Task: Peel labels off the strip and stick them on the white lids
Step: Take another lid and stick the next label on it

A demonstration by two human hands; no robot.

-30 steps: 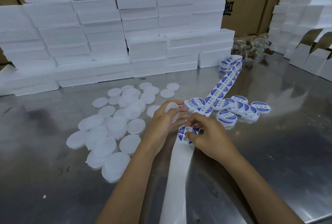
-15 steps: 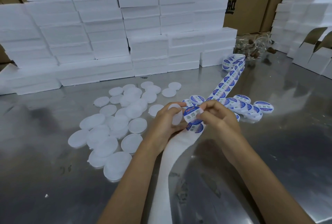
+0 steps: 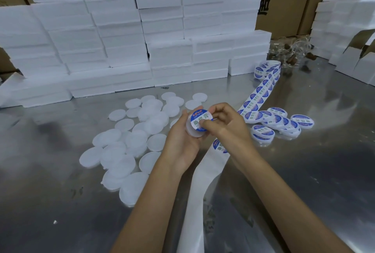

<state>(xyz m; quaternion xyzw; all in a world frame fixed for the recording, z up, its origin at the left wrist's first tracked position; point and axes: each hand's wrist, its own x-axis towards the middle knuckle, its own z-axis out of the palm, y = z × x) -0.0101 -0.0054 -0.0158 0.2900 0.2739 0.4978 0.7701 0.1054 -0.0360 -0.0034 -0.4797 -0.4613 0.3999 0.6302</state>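
Label (image 3: 199, 121) sits on the lid (image 3: 195, 132) that the left hand (image 3: 183, 141) grips. Right hand (image 3: 225, 125) presses it down with its thumb. Next, rub it flat.

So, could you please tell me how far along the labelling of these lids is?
Done: a small pile of labelled lids lies right of the hands. In hand: the left hand holds a white lid while the right hand presses a blue label onto it. Left: many bare white lids on the steel table, and the label strip still carries more labels.
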